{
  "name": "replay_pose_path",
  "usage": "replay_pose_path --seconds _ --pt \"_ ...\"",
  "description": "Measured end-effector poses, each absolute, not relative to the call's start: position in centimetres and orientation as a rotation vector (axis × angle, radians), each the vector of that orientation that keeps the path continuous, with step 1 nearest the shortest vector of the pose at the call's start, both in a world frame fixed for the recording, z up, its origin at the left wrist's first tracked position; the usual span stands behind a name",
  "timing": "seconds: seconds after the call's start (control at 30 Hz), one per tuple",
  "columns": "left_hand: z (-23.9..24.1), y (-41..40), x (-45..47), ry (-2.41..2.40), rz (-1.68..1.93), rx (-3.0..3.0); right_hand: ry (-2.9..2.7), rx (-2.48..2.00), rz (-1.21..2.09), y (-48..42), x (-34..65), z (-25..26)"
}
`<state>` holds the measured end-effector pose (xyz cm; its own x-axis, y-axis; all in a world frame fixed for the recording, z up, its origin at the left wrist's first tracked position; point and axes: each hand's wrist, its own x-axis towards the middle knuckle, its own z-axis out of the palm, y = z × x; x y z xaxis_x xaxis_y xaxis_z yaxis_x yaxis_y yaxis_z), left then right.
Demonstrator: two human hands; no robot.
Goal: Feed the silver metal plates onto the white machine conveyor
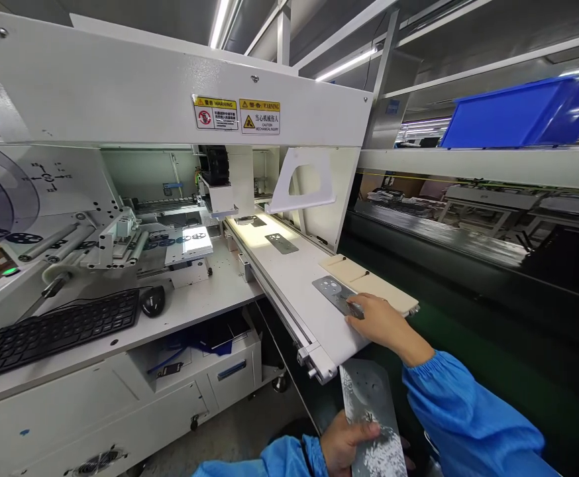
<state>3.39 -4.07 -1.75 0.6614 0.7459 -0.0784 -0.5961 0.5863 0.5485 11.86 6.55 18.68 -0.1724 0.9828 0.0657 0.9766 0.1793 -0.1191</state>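
My right hand [376, 322], in a blue sleeve, reaches onto the end of a white conveyor belt [294, 285] and its fingers are closed on the near edge of a grey metal plate [332, 290] with holes. My left hand [345, 442] sits low at the bottom of the view, shut on a stack of similar shiny metal plates [371, 414] held below the belt's end. Further up the belt lies another grey plate [281, 243], and a third one [252, 221] sits under the white machine head [224, 192].
A beige board [369, 281] lies beside the belt's end. Left of the belt are a black keyboard [55, 328], a mouse [153, 300] and a label feeder with rollers [115, 242]. A dark green conveyor [493, 344] runs on the right, a blue bin [523, 112] above it.
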Motion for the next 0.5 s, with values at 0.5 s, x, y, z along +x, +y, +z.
replay_pose_path --seconds 0.5 --pt "-0.1 -4.6 3.6 0.316 0.897 0.479 -2.330 -1.846 0.013 3.6 9.3 15.4"
